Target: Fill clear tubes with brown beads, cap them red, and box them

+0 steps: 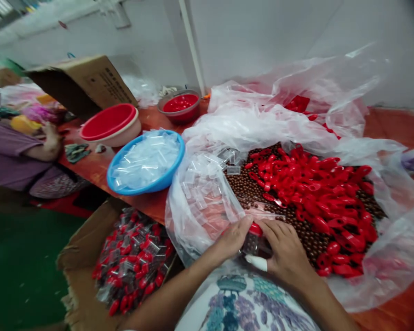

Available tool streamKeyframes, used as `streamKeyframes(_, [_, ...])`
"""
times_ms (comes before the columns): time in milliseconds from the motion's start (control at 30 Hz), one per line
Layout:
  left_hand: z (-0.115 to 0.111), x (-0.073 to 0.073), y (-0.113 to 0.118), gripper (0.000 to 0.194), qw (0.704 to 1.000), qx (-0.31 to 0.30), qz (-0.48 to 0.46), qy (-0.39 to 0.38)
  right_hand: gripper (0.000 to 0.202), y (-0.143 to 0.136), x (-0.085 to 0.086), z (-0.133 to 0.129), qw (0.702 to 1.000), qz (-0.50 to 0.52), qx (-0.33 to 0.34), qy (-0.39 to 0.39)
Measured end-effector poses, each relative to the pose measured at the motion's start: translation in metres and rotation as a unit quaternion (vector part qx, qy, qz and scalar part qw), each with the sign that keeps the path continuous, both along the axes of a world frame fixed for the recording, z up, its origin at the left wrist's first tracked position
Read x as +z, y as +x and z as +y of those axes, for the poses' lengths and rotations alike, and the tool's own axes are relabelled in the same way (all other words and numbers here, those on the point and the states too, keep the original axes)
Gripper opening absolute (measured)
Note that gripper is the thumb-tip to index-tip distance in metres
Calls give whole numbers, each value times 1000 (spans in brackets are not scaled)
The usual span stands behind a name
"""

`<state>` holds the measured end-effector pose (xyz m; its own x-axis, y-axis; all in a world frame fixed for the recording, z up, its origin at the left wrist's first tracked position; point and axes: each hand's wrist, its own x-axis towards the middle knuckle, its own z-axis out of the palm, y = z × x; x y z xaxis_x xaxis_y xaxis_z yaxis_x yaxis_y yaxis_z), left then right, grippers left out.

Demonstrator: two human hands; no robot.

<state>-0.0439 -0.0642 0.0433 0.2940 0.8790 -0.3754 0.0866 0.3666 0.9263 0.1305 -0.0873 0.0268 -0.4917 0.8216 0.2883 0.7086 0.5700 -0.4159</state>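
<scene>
Bimanual hold on a red-capped clear case [251, 243], which lies between the two hands near the front edge of the table [389, 125], just short of a heap of brown beads [243, 185]. Left hand [235, 236]: fingers drawn in narrowly at the left of the red end, exact contact partly hidden. Right hand [285, 246]: fingers curved over the right side, the thumb in a white cover [257, 263] beside the lower part. Dark contents show through the clear wall.

Step in hand, as judged from the posture: seating the red part on the filled case. The next move would call for a firm, straight press, with the case kept steady so that no beads spill.

Orientation: the red end points toward the table's back edge, the clear end toward the front edge; the long axis thus runs roughly front to back. Its tilt cannot be told.

Surroundings: red pieces [317, 193] lie heaped on the beads toward the table's right edge; a carton [81, 253] of similar red-and-clear units [138, 257] stands below the front edge, leftward.
</scene>
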Motion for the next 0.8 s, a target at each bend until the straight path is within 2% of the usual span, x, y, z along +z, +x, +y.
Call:
streamKeyframes(33, [5, 7, -16, 37, 993, -10, 88, 82, 65, -6, 0, 0, 1000, 6, 9, -23])
streamKeyframes(67, [11, 12, -33, 33, 970, -23, 187, 153, 66, -12, 0, -1, 999, 9, 20, -47])
streamKeyframes(100, [17, 17, -50, 30, 933, -23, 294, 204, 68, -18, 0, -2, 997, 9, 31, -67])
streamKeyframes(167, [29, 20, -80, 30, 830, -42, 501, 240, 78, -30, 0, -5, 994, 5, 50, -94])
streamKeyframes(200, [35, 18, -92, 29, 780, -69, 571, 246, 84, -35, 0, -6, 993, 4, 57, -99])
streamKeyframes(267, [44, 11, -107, 22, 708, -141, 649, 240, 80, -39, -1, -5, 992, 3, 64, -105])
streamKeyframes(300, [48, 7, -111, 21, 684, -169, 670, 233, 68, -38, -2, -2, 992, 4, 59, -108])
streamKeyframes(367, [53, 1, -114, 27, 654, -208, 693, 220, 40, -30, -4, 4, 993, 11, 26, -115])
streamKeyframes(433, [56, 2, -112, 30, 646, -221, 700, 208, 33, -14, -7, 11, 993, 21, -28, -113])
streamKeyframes(500, [58, 11, -108, 31, 651, -219, 698, 203, 40, 8, -9, 16, 990, 33, -89, -105])
streamKeyframes(667, [60, 43, -91, 36, 668, -134, 690, 245, 50, 63, -10, 11, 967, 69, -222, -106])
streamKeyframes(700, [59, 46, -86, 37, 689, -119, 665, 261, 49, 70, -9, 9, 963, 74, -239, -102])
streamKeyframes(733, [59, 46, -79, 37, 725, -110, 623, 273, 48, 76, -8, 6, 959, 79, -254, -97])
streamKeyframes(800, [58, 38, -61, 37, 822, -100, 495, 264, 46, 84, -6, 3, 952, 90, -278, -87])
